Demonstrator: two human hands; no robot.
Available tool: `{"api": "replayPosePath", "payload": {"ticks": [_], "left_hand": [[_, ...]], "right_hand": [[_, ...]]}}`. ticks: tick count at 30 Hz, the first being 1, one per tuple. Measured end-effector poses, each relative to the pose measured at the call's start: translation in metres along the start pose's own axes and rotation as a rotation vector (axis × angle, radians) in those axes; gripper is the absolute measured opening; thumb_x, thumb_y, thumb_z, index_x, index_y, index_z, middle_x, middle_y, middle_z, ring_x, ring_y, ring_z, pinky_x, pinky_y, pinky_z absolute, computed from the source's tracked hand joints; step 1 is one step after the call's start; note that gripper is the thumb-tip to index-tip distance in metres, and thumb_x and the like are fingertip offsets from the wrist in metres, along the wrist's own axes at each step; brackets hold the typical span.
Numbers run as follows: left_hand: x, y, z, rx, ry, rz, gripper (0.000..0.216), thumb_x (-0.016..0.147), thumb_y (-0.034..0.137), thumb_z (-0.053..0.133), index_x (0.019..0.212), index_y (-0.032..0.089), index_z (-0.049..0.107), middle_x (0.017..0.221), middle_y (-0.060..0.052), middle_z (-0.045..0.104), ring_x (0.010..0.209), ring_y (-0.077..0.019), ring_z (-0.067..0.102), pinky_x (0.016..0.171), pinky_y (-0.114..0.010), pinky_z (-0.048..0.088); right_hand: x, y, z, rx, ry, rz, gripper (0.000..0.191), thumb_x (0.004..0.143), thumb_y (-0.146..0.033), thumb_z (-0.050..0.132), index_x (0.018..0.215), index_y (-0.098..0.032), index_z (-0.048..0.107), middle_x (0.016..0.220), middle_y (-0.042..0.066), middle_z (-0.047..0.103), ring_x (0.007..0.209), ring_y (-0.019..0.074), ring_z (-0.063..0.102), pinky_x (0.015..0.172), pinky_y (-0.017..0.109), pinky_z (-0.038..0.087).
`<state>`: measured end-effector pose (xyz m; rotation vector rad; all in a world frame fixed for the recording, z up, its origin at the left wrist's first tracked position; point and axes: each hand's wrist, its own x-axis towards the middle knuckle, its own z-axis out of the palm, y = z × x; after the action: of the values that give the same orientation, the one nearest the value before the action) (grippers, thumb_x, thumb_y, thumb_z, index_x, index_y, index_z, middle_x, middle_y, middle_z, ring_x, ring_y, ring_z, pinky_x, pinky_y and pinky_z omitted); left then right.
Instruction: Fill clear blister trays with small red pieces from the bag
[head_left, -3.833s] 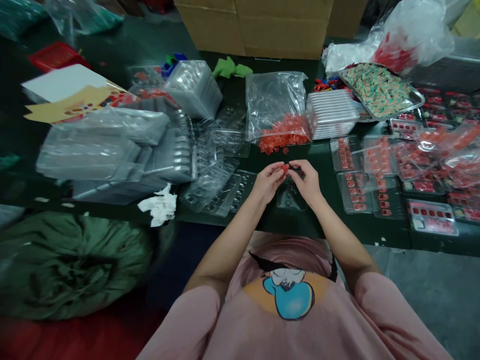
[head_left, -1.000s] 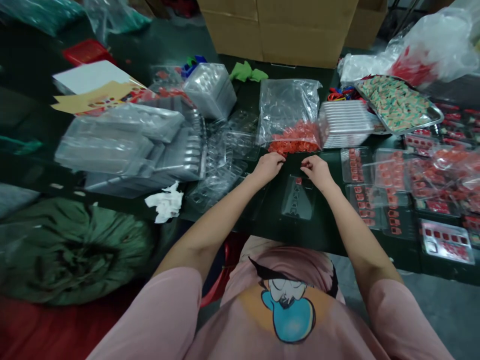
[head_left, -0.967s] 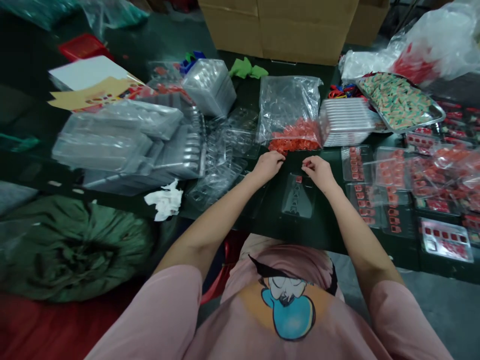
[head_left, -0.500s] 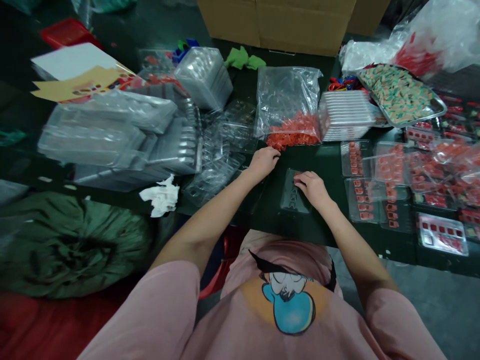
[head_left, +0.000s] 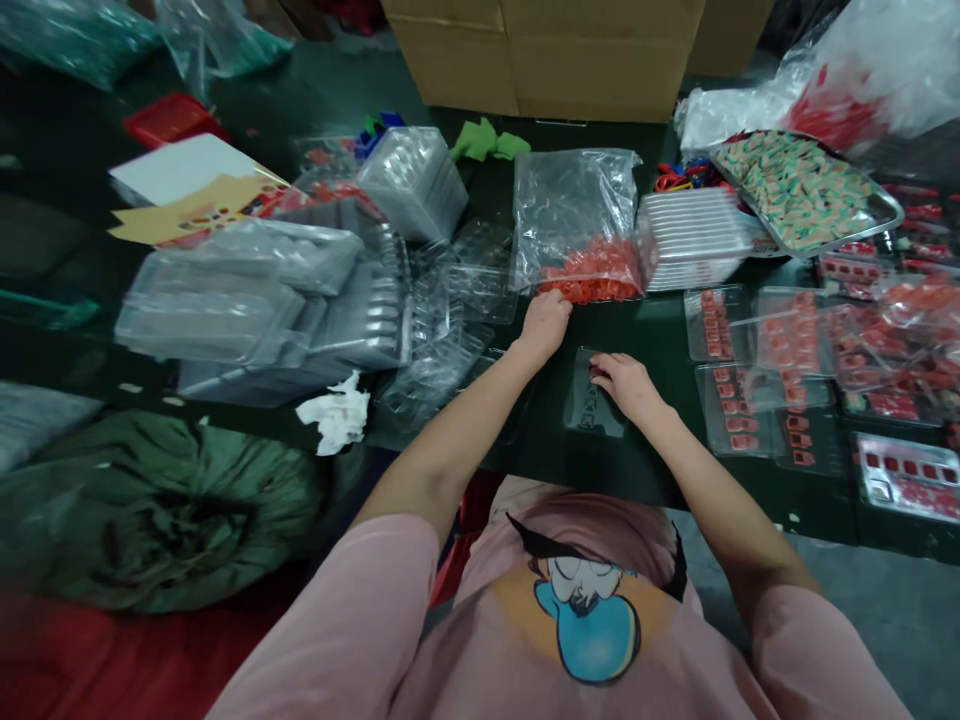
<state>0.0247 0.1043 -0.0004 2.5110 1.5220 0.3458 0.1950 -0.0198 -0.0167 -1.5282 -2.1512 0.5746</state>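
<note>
My left hand has its fingers curled together at the near edge of a heap of small red plastic pieces, which spill from the mouth of a clear plastic bag. What its fingertips pinch, if anything, is hidden. Flat on the dark table lies a clear blister tray with a row of moulded cells. Over the far end of that tray is my right hand, thumb and fingers closed on a bit of red in the top cell. The lower cells show no red.
Stacked clear trays and a crumpled white tissue lie to the left. On the right are filled trays of red pieces and a tray of green-and-tan pieces. A cardboard box stands at the back.
My left hand has moved slightly right along the edge of the red heap. My right hand stays at the far end of the tray. The whole view has shifted a little.
</note>
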Motion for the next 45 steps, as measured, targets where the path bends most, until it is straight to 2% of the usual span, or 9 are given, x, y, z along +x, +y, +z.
{"api": "replayPosePath", "payload": {"ticks": [5, 10, 12, 15, 24, 28, 32, 37, 45], "left_hand": [[-0.012, 0.004, -0.004, -0.185, 0.082, 0.008, 0.015, 0.083, 0.014, 0.052, 0.075, 0.015, 0.065, 0.097, -0.012, 0.063, 0.092, -0.0222, 0.058, 0.087, -0.037, 0.045], [-0.047, 0.022, -0.012, -0.846, -0.032, -0.151, 0.015, 0.077, 0.031, 0.064, 0.078, 0.016, 0.065, 0.074, -0.002, 0.064, 0.071, -0.0145, 0.057, 0.072, -0.028, 0.046], [-0.059, 0.029, -0.011, -1.064, -0.083, -0.205, 0.021, 0.074, 0.036, 0.067, 0.077, 0.015, 0.065, 0.072, 0.000, 0.064, 0.068, -0.0129, 0.056, 0.069, -0.026, 0.045], [-0.069, 0.034, -0.009, -1.237, -0.094, -0.266, 0.023, 0.071, 0.037, 0.071, 0.075, 0.015, 0.063, 0.070, 0.000, 0.064, 0.066, -0.0114, 0.056, 0.066, -0.025, 0.043], [-0.074, 0.037, -0.009, -1.512, -0.105, -0.389, 0.032, 0.072, 0.041, 0.076, 0.077, 0.015, 0.060, 0.071, -0.001, 0.062, 0.066, -0.0098, 0.057, 0.065, -0.023, 0.045], [-0.077, 0.037, -0.009, -1.289, -0.021, -0.305, 0.022, 0.077, 0.034, 0.068, 0.072, 0.015, 0.059, 0.066, 0.002, 0.057, 0.062, -0.0092, 0.051, 0.063, -0.023, 0.041], [-0.080, 0.039, -0.012, -1.139, 0.029, -0.238, 0.014, 0.076, 0.026, 0.065, 0.070, 0.015, 0.059, 0.066, 0.003, 0.056, 0.063, -0.0099, 0.051, 0.063, -0.023, 0.040], [-0.082, 0.045, -0.017, -1.310, 0.061, -0.243, 0.012, 0.069, 0.020, 0.069, 0.075, 0.015, 0.059, 0.068, 0.004, 0.056, 0.062, -0.0083, 0.052, 0.064, -0.022, 0.042], [-0.091, 0.051, -0.029, -1.728, -0.093, -0.369, 0.032, 0.063, 0.028, 0.083, 0.082, 0.016, 0.060, 0.071, 0.004, 0.056, 0.058, -0.0045, 0.050, 0.059, -0.018, 0.043]], "right_hand": [[-0.002, 0.002, -0.008, 0.255, 0.084, 0.033, 0.014, 0.083, -0.018, 0.067, 0.097, -0.020, 0.069, 0.098, 0.008, 0.066, 0.078, 0.0174, 0.065, 0.078, 0.033, 0.053], [0.009, 0.000, -0.015, 0.580, 0.306, 0.153, 0.036, 0.082, -0.026, 0.066, 0.118, -0.022, 0.064, 0.113, 0.009, 0.064, 0.087, 0.0171, 0.066, 0.079, 0.033, 0.055], [0.015, -0.004, -0.014, 0.786, 0.261, 0.178, 0.041, 0.079, -0.031, 0.069, 0.118, -0.024, 0.064, 0.111, 0.007, 0.067, 0.089, 0.0176, 0.067, 0.078, 0.033, 0.056], [0.018, -0.011, -0.010, 0.993, 0.149, 0.215, 0.029, 0.077, -0.036, 0.071, 0.102, -0.023, 0.068, 0.094, 0.003, 0.071, 0.082, 0.0166, 0.068, 0.072, 0.031, 0.056], [0.016, -0.021, 0.001, 1.289, 0.227, 0.372, 0.034, 0.068, -0.040, 0.079, 0.092, -0.022, 0.064, 0.080, -0.003, 0.067, 0.068, 0.0089, 0.061, 0.059, 0.021, 0.048], [0.015, -0.027, 0.000, 1.314, 0.263, 0.425, 0.033, 0.066, -0.039, 0.080, 0.090, -0.021, 0.065, 0.079, -0.003, 0.067, 0.066, 0.0080, 0.059, 0.059, 0.020, 0.046], [0.013, -0.028, 0.002, 1.187, 0.309, 0.355, 0.031, 0.067, -0.034, 0.078, 0.091, -0.021, 0.066, 0.083, -0.002, 0.067, 0.069, 0.0094, 0.059, 0.066, 0.024, 0.049], [0.012, -0.029, 0.007, 1.113, 0.344, 0.330, 0.027, 0.067, -0.031, 0.075, 0.090, -0.021, 0.064, 0.084, -0.001, 0.067, 0.072, 0.0108, 0.060, 0.070, 0.027, 0.050], [0.012, -0.028, 0.005, 1.114, 0.434, 0.358, 0.027, 0.066, -0.031, 0.072, 0.089, -0.021, 0.060, 0.082, -0.001, 0.064, 0.075, 0.0120, 0.060, 0.071, 0.027, 0.050]]}}
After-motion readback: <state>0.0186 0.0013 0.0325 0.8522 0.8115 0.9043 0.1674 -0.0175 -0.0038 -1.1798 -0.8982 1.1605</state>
